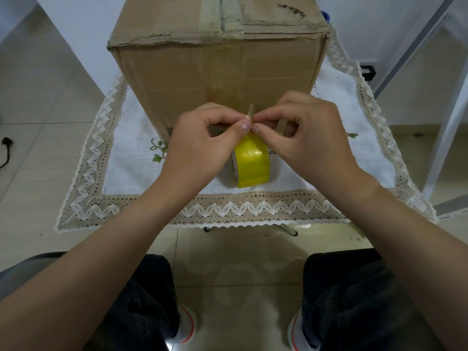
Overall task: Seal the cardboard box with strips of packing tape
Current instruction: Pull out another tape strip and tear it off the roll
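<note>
Where pale floor tiles (33, 102) spread, lace-edged tablecloth (253, 207) lies.

Both hands, left (200, 143) and right (306, 134), pinching a tape strip (251, 113) at frame center, above the yellow roll (252, 163), before the box (217, 69).

Glossy beige floor tiles (38, 102) reflecting soft overhead light. White walls (86, 19) behind. Lace-edged white cloth (131, 148) covering the desk. White metal frame (448, 117) standing right; black cable (6, 153) lying far left.
</note>
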Tool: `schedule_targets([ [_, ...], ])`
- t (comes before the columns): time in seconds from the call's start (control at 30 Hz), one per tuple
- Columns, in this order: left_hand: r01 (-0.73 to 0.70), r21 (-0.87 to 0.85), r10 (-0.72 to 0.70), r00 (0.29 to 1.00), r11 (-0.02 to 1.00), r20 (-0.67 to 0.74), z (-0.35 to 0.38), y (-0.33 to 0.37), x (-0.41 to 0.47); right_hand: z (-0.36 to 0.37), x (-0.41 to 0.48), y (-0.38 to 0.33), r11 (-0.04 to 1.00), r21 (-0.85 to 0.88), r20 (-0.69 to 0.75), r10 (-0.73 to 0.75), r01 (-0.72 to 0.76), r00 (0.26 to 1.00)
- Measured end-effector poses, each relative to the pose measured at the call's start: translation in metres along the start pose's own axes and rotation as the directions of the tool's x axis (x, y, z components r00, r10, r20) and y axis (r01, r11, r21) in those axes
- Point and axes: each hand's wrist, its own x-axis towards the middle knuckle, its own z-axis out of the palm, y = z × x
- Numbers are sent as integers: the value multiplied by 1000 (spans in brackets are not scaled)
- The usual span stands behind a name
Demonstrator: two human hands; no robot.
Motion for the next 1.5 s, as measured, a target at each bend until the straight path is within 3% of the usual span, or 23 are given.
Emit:
schedule_targets([
  [0.3, -52, -39, 51, 999, 998, -2, 0, -3, 0, 2, -2, -3, 998, 41, 21, 36, -37, 999],
  [0.5, 42, -138, -42, 999, 990, 1, -7, -4, 4, 5, -3, -6, 977, 170, 91, 112, -127, 990],
  [0.77, 120, -115, -114, 992, 986, 59, -11, -5, 8, 7, -2, -8, 952, 250, 120, 149, -175, 982],
  [0.87, 56, -51, -51, 994, 997, 100, -13, -5, 9, 6, -2, -8, 938, 280, 141, 168, -202, 976],
  [1.03, -43, 49, 41, 998, 998, 39, -15, -6, 9, 5, -2, -10, 939, 267, 136, 184, -214, 974],
  [1.23, -32, 51, 28, 996, 998, 90, -17, -3, 9, 2, -3, -11, 952, 239, 140, 160, -190, 977],
  [1.37, 55, -4, -54, 988, 998, 144, -19, 3, 9, 2, -2, -9, 947, 248, 136, 175, -205, 975],
  [1.5, 331, -85, -302, 920, 940, 250, -26, 9, 13, 1, -1, -8, 935, 256, 130, 218, -245, 967],
])
